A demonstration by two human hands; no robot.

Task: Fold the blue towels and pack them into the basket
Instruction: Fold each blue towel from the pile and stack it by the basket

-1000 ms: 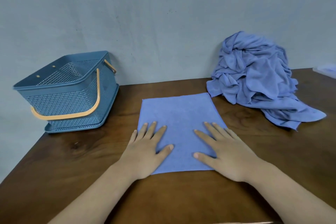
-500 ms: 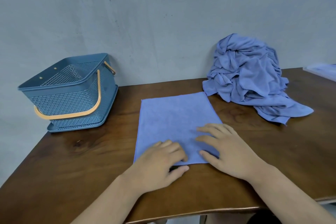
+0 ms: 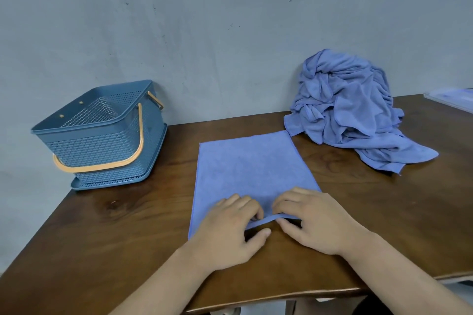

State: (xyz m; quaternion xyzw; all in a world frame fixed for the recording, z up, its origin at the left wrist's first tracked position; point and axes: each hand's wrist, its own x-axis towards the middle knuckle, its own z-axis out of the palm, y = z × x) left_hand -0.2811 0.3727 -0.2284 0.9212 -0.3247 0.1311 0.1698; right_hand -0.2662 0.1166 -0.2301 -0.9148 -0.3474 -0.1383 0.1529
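Observation:
A blue towel (image 3: 252, 169) lies flat, folded to a rectangle, in the middle of the brown table (image 3: 102, 238). My left hand (image 3: 230, 230) and my right hand (image 3: 312, 222) sit side by side at its near edge. Both pinch that edge between curled fingers and thumb, and the hem is lifted slightly off the wood between them. A heap of crumpled blue towels (image 3: 350, 112) rests at the back right against the wall. The blue perforated basket (image 3: 102, 133) with an orange handle stands at the back left, tilted, and I see nothing inside it.
A grey wall runs right behind the table. A pale flat object (image 3: 453, 98) lies at the far right edge. The table's front edge is just below my forearms; its left corner is near the basket.
My hands slid back from flat on the towel to its near edge, curled, and took hold of the hem, which now lifts a little. The camera view shifted slightly.

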